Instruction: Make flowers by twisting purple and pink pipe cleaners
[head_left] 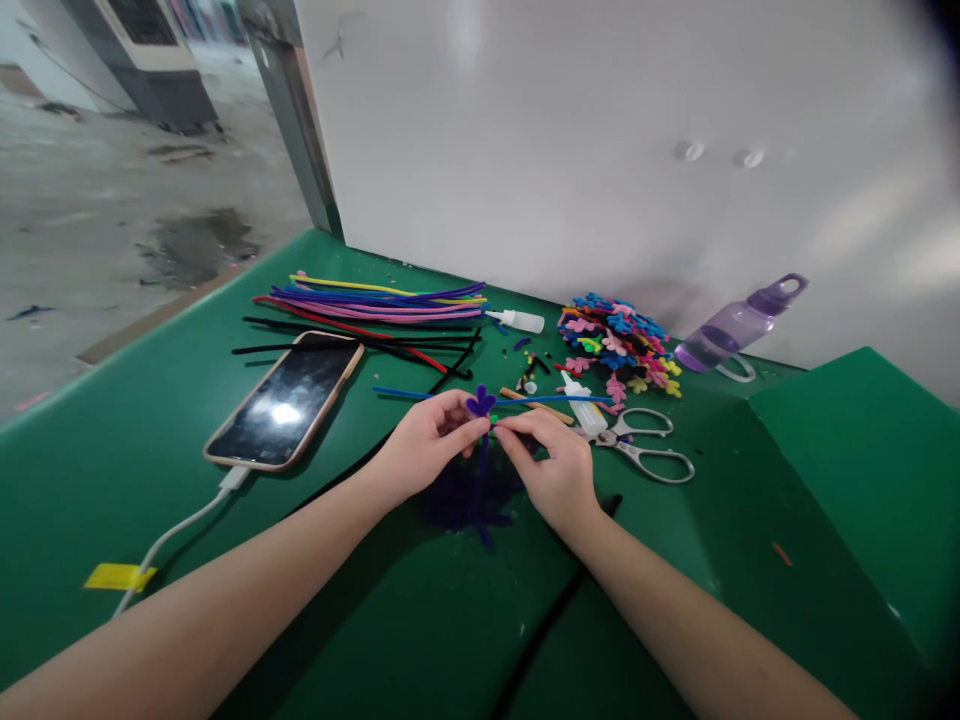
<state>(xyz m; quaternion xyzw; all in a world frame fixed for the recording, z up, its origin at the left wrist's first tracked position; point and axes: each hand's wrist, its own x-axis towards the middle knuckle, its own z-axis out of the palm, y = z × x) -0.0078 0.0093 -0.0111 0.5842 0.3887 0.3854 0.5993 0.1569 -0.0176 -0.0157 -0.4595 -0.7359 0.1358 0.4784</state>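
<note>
Between my fingertips, close above the table, is a purple pipe-cleaner flower [481, 400] with looped petals and a stem hanging down. My left hand [429, 440] is closed in a pinch on it, just under the petals. Touching its base from the right, my right hand [553, 465] pinches a small green pipe-cleaner piece [493, 421], mostly covered by the fingers. More purple pipe cleaners [457, 500] lie dark and blurred beneath my hands. A blue pipe cleaner [544, 400] stretches across behind them.
Loose pipe cleaners [390, 303] and a charging phone [289, 400] are at left. Glue bottles [585, 404], scissors [622, 437] and colourful pipe-cleaner shapes [619, 340] sit right of centre. A purple water bottle [731, 330] leans near the white wall [562, 130]. The table [375, 620] is green.
</note>
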